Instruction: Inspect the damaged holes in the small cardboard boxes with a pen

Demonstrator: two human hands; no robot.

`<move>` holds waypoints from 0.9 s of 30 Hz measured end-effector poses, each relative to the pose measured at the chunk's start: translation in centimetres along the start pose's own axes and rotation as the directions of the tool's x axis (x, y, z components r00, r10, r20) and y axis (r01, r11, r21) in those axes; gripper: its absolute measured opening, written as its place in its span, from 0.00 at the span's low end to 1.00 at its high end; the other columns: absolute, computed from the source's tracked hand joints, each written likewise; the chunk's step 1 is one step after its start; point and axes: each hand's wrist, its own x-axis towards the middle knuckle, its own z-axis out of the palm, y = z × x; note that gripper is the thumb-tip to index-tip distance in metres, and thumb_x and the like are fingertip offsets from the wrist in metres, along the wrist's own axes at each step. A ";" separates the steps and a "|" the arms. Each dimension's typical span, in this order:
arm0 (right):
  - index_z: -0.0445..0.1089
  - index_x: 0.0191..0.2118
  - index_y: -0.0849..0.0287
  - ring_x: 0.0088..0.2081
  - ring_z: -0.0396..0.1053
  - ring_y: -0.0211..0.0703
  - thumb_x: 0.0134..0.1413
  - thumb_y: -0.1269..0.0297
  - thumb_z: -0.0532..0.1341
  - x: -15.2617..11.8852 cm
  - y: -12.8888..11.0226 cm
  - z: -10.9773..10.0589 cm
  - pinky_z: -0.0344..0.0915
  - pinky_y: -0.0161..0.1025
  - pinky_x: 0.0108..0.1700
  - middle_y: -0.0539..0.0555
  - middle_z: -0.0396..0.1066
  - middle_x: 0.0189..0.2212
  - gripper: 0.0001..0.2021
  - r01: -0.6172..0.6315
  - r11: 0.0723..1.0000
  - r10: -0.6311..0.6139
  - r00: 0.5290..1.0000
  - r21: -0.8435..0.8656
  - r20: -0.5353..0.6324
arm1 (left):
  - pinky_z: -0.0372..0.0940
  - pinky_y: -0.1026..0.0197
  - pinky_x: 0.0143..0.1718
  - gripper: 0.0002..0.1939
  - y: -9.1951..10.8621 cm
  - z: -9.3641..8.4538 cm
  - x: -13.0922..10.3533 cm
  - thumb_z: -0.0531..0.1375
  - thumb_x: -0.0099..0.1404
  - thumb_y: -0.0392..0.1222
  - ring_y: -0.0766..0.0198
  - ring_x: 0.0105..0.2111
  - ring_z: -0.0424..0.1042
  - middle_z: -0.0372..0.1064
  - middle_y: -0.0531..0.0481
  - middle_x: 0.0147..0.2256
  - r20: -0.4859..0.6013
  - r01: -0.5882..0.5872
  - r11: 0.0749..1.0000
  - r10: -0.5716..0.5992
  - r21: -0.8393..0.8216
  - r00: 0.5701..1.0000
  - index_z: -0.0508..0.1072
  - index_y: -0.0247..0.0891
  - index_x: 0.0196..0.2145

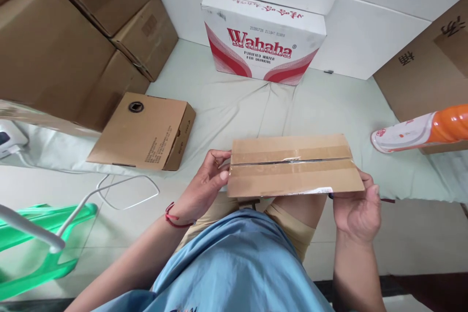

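Note:
A flat brown cardboard box point(292, 178) with clear tape along its middle seam is held level above my lap, at the edge of the pale green cloth. My left hand point(210, 178) grips its left end, thumb and fingers closed on the edge. At the right end my right hand point(358, 204) is closed on the near corner, its fingers partly hidden beneath the box. A white label shows along the box's near edge.
A white and red Wahaha carton point(261, 41) stands at the back of the cloth point(219, 107). Brown boxes point(54, 48) are stacked at left, beside a smaller box point(142, 129). An orange-and-white bottle point(420, 129) lies at right. A green stool point(47, 273) is at lower left.

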 end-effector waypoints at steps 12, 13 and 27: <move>0.77 0.46 0.51 0.58 0.74 0.58 0.51 0.53 0.75 -0.3 -0.1 -0.5 0.65 0.65 0.65 0.57 0.77 0.53 0.18 0.070 0.992 -0.055 0.989 -0.102 0.139 | 0.70 0.63 0.55 0.33 0.2 0.0 0.1 0.79 0.50 0.34 0.57 0.68 0.64 0.67 0.49 0.65 -0.134 -0.200 0.975 0.212 0.098 0.968 0.65 0.47 0.46; 0.78 0.46 0.51 0.59 0.74 0.59 0.52 0.53 0.75 -0.4 -0.3 -0.6 0.65 0.67 0.65 0.58 0.77 0.53 0.17 0.095 0.990 -0.079 0.986 -0.102 0.148 | 0.70 0.64 0.51 0.33 0.2 0.0 0.3 0.78 0.49 0.34 0.58 0.64 0.68 0.69 0.49 0.61 -0.154 -0.197 0.975 0.211 0.105 0.965 0.64 0.47 0.45; 0.63 0.75 0.40 0.74 0.64 0.60 0.61 0.66 0.70 -5.2 -5.5 3.0 0.66 0.66 0.74 0.51 0.68 0.71 0.39 0.704 0.643 -0.300 0.593 -0.301 0.747 | 0.66 0.71 0.35 0.31 -0.2 -2.0 1.7 0.74 0.41 0.29 0.73 0.34 0.68 0.67 0.60 0.37 -0.352 -0.135 0.990 0.114 -0.037 0.929 0.68 0.45 0.41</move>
